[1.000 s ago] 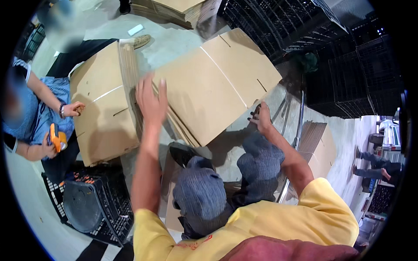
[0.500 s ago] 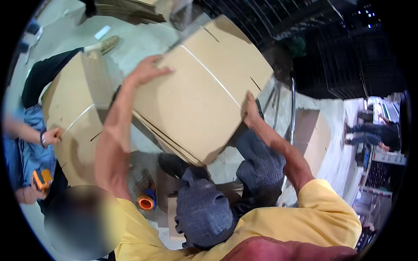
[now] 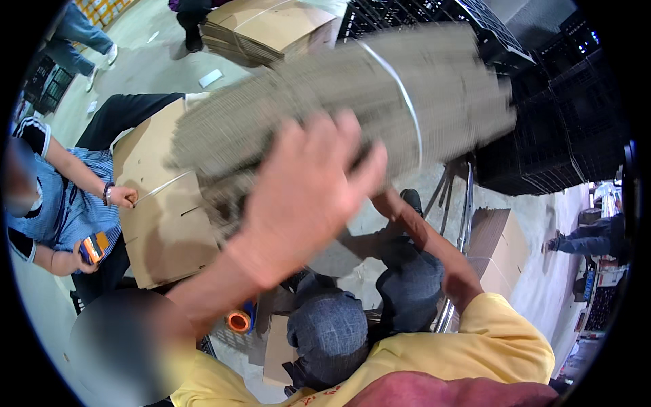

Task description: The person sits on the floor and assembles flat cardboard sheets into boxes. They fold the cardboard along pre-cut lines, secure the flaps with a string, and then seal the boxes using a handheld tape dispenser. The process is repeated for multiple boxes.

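A thick bundle of flattened cardboard boxes, with a white strap around it, is tilted up so its layered edges face me, blurred by motion. My left hand is in front of the bundle's near side, its fingers spread and smeared. I cannot tell whether it touches the cardboard. At the bundle's lower edge, my right hand grips it from beneath, with the fingertips hidden. On the left, a co-worker's hand is at the strap of another flat cardboard stack.
The co-worker's other hand holds an orange and dark blue tool. An orange tape roll lies beside my legs. More strapped cardboard stands at the back and another stack at right. Black crates are piled far right.
The bundle has turned from its broad face up to its layered edge toward me. My left hand has left its far-left edge and come across in front. My right hand stays low on the bundle.
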`<state>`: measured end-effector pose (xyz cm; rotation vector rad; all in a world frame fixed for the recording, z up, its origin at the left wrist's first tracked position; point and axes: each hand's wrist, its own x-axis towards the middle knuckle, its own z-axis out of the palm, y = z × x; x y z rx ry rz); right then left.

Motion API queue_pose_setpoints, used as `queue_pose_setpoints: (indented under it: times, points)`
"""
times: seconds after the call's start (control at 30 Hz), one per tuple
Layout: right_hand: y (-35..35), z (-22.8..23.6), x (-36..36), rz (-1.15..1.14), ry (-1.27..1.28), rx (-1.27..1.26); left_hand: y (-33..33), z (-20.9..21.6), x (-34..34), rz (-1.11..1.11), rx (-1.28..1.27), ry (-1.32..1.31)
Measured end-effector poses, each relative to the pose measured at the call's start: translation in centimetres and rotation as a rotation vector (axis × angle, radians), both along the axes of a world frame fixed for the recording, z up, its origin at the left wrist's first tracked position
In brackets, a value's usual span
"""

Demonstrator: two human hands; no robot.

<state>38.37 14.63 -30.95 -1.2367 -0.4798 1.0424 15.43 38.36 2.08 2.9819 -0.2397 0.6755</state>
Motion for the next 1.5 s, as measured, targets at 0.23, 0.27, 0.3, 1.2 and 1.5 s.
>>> queue_pose_setpoints:
  times: [0.23, 0.27, 0.3, 1.2, 1.5]
  points:
    - [-16.4, 5.8, -2.7, 0.525, -0.543, -0.636, 0.3, -8.9, -8.7, -0.064, -0.855, 0.553]
    - [-17.4, 6.9, -2.9, 0.157, -0.270, -0.768, 0.4, -10.4, -9.1, 0.042, -0.951, 0.367]
    - [-17.2, 7.4, -2.8, -0.027, -0.525, -0.825, 0.8, -12.1, -8.8, 0.159, -0.853, 0.260]
    - [2.8, 5.7, -4.4, -0.331, -0.897, -0.161, 4.4, -21.5, 17.5, -0.366, -0.157, 0.177]
    - [2.3, 5.9, -3.6, -0.275, -0.945, -0.200, 6.6, -22.2, 22.4, -0.528, 0.417, 0.555]
